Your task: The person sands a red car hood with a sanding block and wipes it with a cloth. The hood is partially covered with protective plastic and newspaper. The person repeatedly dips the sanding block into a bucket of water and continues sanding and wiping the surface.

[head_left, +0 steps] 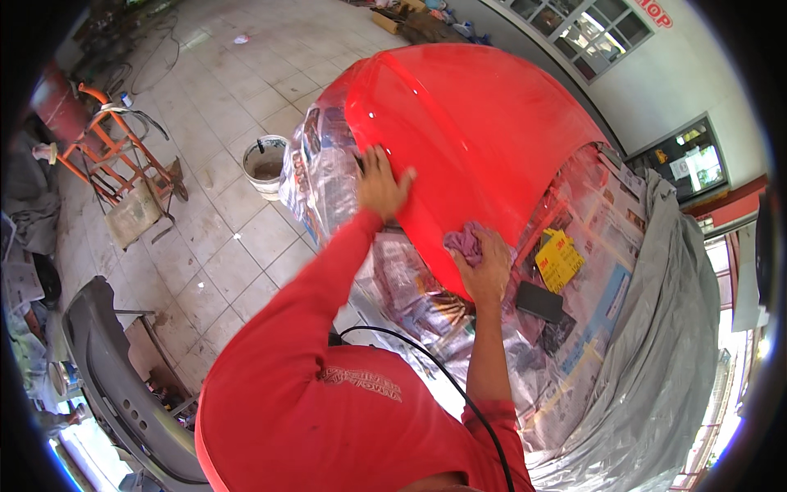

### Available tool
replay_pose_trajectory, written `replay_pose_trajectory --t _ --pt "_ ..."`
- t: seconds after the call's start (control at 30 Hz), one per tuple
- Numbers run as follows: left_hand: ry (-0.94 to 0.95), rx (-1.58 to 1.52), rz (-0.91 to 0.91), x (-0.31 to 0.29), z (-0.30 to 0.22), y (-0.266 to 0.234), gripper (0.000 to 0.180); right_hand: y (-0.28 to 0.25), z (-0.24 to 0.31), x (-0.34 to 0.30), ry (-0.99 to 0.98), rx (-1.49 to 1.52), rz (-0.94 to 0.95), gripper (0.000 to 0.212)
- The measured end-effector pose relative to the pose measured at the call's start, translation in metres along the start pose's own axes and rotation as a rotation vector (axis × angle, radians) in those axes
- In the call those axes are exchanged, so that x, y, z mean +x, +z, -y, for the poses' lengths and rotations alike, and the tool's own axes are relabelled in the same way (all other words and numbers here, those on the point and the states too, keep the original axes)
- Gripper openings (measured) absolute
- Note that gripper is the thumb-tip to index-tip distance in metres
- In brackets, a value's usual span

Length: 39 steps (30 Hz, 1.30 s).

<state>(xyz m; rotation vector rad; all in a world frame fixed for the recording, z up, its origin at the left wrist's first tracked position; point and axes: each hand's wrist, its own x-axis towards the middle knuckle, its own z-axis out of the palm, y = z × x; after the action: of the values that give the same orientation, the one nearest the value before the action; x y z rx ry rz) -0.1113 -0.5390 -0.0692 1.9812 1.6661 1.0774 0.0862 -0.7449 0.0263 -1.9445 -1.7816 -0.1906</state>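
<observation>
The right hand [485,266] grips a crumpled purple rag [464,242], pressing it on the red car panel [484,123] near its lower edge. The left hand [381,182] lies open, fingers spread, flat on the panel's left edge, beside the plastic-and-newspaper masking [328,164].

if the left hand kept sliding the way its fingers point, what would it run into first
Probably nothing but more of the red car panel: the left hand lies flat on it, fingers pointing up the surface. Depth is unclear.
</observation>
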Motion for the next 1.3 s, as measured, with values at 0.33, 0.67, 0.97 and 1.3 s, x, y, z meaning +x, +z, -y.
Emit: replay_pose_trajectory --t 0.33,0.67,0.97,1.3 --pt "-0.172 -0.071 0.139 0.144 0.056 -0.028 0.106 0.002 0.011 0.009 0.009 -0.022 -0.010 0.072" --pt "0.036 -0.001 0.261 0.141 0.070 -0.045 0.108 0.005 0.018 0.006 0.113 -0.162 -0.034 0.069" --pt "0.166 0.106 0.305 0.101 0.075 -0.044 0.110 0.006 0.019 0.006 0.115 -0.197 -0.061 0.066" --pt "0.197 0.112 0.264 0.130 0.090 -0.047 0.110 0.011 0.023 0.012 0.130 -0.244 -0.085 0.064"
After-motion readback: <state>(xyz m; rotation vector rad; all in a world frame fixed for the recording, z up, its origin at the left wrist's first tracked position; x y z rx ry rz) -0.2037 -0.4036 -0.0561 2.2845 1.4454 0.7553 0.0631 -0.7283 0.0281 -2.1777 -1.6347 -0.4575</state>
